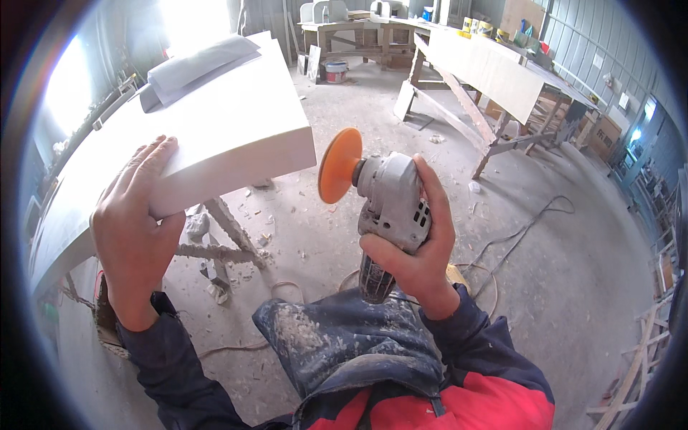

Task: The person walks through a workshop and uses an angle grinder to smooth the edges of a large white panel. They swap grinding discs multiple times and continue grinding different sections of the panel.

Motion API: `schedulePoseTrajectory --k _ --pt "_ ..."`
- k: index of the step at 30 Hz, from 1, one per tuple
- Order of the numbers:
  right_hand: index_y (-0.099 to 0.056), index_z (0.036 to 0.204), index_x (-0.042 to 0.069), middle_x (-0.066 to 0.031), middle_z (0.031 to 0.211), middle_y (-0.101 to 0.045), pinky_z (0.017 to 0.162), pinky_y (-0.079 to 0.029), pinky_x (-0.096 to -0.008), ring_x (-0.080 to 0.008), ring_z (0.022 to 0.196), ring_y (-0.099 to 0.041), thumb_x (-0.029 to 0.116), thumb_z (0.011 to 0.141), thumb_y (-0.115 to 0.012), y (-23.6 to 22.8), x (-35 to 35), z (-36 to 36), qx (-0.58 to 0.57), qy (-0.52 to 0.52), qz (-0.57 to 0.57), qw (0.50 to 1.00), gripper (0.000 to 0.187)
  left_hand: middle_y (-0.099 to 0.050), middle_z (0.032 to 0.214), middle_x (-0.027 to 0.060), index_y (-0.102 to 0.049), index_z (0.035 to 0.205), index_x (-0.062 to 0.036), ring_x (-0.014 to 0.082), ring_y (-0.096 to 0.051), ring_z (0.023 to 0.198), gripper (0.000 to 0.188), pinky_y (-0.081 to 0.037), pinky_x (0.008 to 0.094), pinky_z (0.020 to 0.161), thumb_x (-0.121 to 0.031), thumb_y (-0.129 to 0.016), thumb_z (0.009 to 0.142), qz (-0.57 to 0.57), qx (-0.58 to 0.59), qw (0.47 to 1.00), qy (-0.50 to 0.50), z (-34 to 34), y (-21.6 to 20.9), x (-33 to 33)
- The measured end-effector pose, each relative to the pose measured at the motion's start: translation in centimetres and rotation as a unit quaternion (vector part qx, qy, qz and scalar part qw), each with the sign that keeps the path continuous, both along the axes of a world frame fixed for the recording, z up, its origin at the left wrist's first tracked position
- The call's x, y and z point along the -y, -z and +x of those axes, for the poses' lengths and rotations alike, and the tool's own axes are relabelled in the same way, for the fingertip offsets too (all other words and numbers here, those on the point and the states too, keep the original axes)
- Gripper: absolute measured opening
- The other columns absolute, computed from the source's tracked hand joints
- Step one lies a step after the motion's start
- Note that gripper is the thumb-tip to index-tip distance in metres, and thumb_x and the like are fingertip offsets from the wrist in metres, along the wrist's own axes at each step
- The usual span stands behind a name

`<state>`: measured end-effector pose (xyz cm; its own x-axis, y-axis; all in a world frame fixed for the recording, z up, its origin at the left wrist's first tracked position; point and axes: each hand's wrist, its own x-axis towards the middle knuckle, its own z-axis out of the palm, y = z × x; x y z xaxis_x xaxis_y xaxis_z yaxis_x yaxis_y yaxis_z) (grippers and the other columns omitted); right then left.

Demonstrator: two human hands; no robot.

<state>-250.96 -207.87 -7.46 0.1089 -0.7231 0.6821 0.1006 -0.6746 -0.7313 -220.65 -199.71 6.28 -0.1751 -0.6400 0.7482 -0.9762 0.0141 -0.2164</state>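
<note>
A grey angle grinder (395, 204) with an orange disc (340, 165) is gripped in my right hand (433, 251). My fingers wrap round its body, and the disc is in the air, apart from the white block's near corner. On the left, my left hand (136, 215) lies over the edge of the large white block (236, 161). Its fingers stretch flat along the top, with the thumb down by the lower edge. A folded white sheet (201, 68) rests on top of the block, toward its far end.
Under the block stands a crusted support frame (233, 229). A cable (527, 226) snakes over the dusty floor (552, 308) at right. Farther back are a long trestle table (494, 72) with tins, a white bucket (335, 72) and a workbench (351, 32). Wooden slats (641, 358) lean at lower right.
</note>
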Motion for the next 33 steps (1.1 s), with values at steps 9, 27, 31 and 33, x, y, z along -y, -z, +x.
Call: schedulePoseTrajectory --k 9,27,31,33 --pt "-0.031 0.162 0.0 -0.0169 0.143 -0.054 0.107 -0.049 -0.0383 -0.025 0.126 -0.061 0.018 0.072 -0.088 -1.5 0.3 0.6 -0.035 0.043 -0.103 0.993 0.108 -0.073 0.13 0.0137 -0.071 0.131 -0.011 0.0323 -0.069 0.125 0.054 -0.055 0.043 0.105 -0.004 -0.073 0.077 -0.001 0.006 1.0 -0.003 0.0 -0.1 0.1" --pt "-0.035 0.161 0.0 -0.017 0.135 -0.055 0.106 -0.047 -0.0399 -0.0268 0.123 -0.058 0.011 0.074 -0.087 -2.6 0.0 0.8 -0.021 0.023 -0.106 0.994 0.102 -0.073 0.129 0.0145 -0.072 0.129 -0.0091 0.0332 -0.069 0.125 0.051 -0.055 0.0431 0.106 -0.002 -0.073 0.078 -0.009 0.001 1.0 0.005 0.1 0.2 0.1" --pt "-0.035 0.161 0.0 -0.0173 0.136 -0.054 0.106 -0.047 -0.0401 -0.0271 0.123 -0.058 0.011 0.074 -0.087 -2.4 0.2 0.9 -0.028 0.038 -0.112 0.993 0.102 -0.073 0.13 0.0149 -0.071 0.13 -0.0096 0.0327 -0.068 0.126 0.053 -0.054 0.0426 0.107 -0.004 -0.077 0.078 -0.005 -0.003 1.0 0.005 0.0 0.1 0.0" --pt "-0.035 0.161 0.0 -0.0174 0.136 -0.055 0.106 -0.047 -0.0402 -0.0271 0.123 -0.058 0.011 0.074 -0.087 -1.5 0.0 0.7 -0.035 0.043 -0.086 0.995 0.102 -0.071 0.134 0.0147 -0.069 0.135 -0.0104 0.0314 -0.066 0.129 0.058 -0.053 0.0419 0.108 -0.008 -0.083 0.079 0.004 -0.001 1.0 0.002 0.4 0.1 0.1"
